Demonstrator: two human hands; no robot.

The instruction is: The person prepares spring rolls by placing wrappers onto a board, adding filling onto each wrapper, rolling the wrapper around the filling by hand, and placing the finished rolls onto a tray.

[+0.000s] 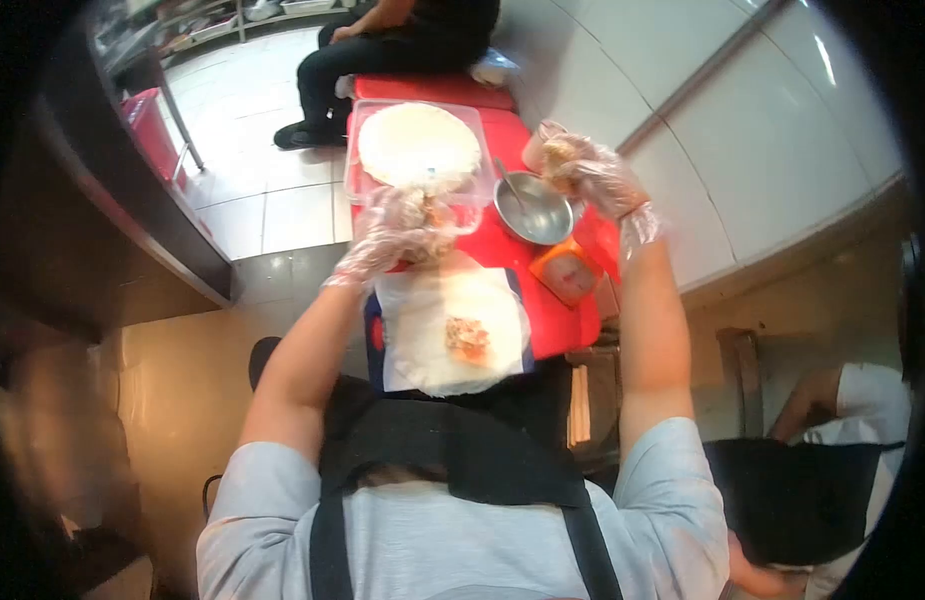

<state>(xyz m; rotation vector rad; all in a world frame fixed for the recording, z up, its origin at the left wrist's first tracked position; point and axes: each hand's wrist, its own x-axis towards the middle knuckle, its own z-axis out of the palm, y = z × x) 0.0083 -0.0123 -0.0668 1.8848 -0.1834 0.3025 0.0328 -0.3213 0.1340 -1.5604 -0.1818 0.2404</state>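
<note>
Both hands wear clear plastic gloves. My left hand (402,232) is over the near edge of a clear plastic tub, its fingers curled around something orange-brown that I cannot make out. My right hand (592,178) is raised beyond the metal bowl (547,212), fingers closed round something light brown and blurred. A spoon (508,184) leans in that bowl. Round white sheets (422,145) lie stacked at the tub. Nearest my body, a white sheet (412,345) rests on a blue-edged board (375,370), with a clump of orange-and-white filling (467,338) on it.
A red table (560,335) carries these things, along with an orange-rimmed container (568,273). A tiled wall (742,130) rises at the right. One person in dark clothes (402,60) sits beyond the table; another (802,490) is at the lower right. A dark counter (82,200) stands left.
</note>
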